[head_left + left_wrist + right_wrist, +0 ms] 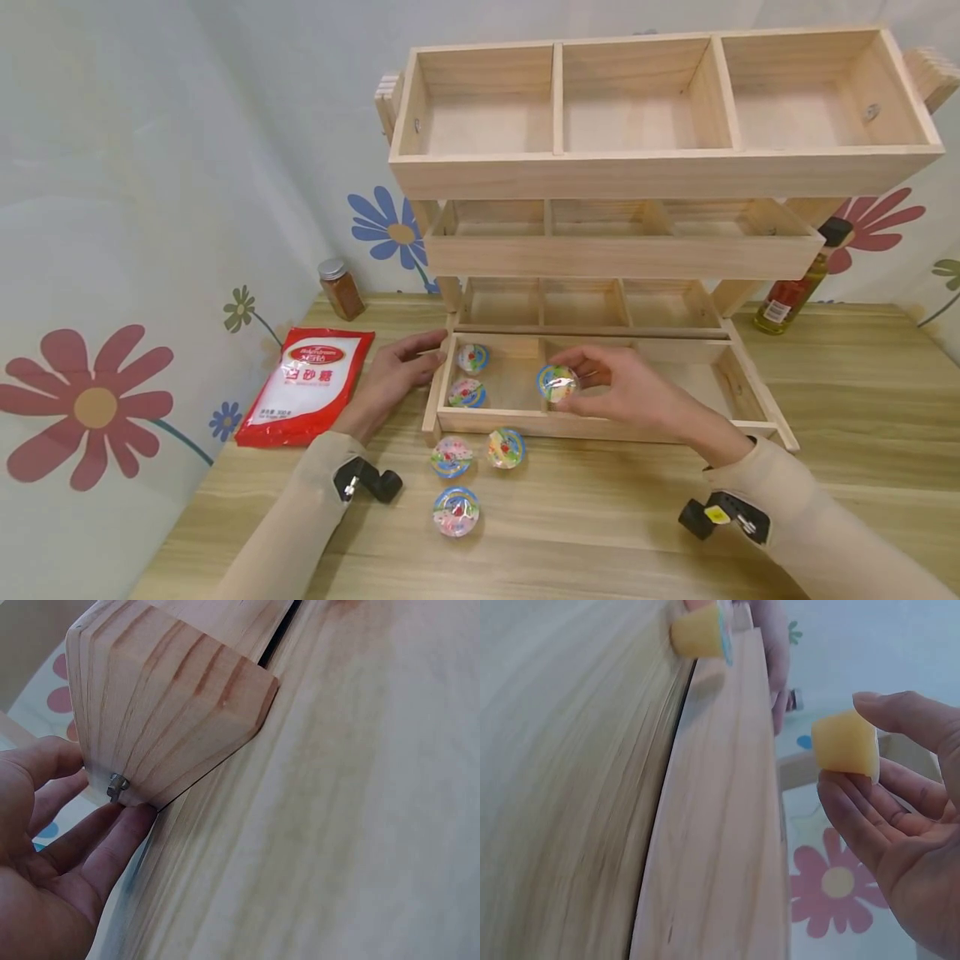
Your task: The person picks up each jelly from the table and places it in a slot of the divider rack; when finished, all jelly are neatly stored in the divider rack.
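Observation:
My right hand (630, 392) pinches a jelly cup (558, 383) between thumb and fingers, over the divider of the wooden rack's bottom tray (600, 427). In the right wrist view the cup (844, 744) shows a yellow body. My left hand (397, 373) rests its fingertips against the tray's left end, beside a bolt (116, 785) in the left wrist view. Two jelly cups, one upper (472, 358) and one lower (467, 392), sit in the tray's left compartment. In front of the tray stand three more: one left (452, 457), one right (506, 448) and one nearest (456, 511).
Upper tiers of the rack (637, 179) overhang the bottom tray. A red and white sugar bag (307, 387) lies left of my left hand, with a spice jar (341, 290) behind it. A bottle (791, 287) stands at the rack's right side.

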Demonstrator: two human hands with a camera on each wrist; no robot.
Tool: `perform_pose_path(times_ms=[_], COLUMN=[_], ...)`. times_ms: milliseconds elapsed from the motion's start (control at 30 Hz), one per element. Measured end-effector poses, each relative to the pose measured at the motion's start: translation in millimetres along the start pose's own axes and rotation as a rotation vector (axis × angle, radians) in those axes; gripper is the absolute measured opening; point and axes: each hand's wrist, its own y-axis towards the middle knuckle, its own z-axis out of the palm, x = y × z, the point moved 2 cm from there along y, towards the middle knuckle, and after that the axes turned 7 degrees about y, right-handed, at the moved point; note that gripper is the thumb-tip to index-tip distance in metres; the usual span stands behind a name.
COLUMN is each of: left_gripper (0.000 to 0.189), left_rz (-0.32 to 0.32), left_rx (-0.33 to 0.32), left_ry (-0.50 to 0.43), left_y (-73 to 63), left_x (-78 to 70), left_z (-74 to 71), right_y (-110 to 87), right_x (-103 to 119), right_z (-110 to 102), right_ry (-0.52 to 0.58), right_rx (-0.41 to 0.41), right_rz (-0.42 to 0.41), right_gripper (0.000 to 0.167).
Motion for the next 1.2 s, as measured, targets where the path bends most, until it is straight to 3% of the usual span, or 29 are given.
perform_pose_path(times_ms=[567,1200], left_gripper=[0.046,0.047], left_rz=[-0.039,-0.006], left_rx=[-0.013,-0.004], left_ry=[0.007,-0.011], left_y=[-0.6,-1.7], left_x=[-3.4,-3.7], left_z=[1.3,1.4], right_y=[16.2,29.1], right_x=[-32.5,-53.4], right_z=[-14.0,-5.2], right_ry=[-0.052,-0.093], right_rx=[-0.095,-0.139], right_rz=[0.074,0.159], right_gripper=[0.047,0.048])
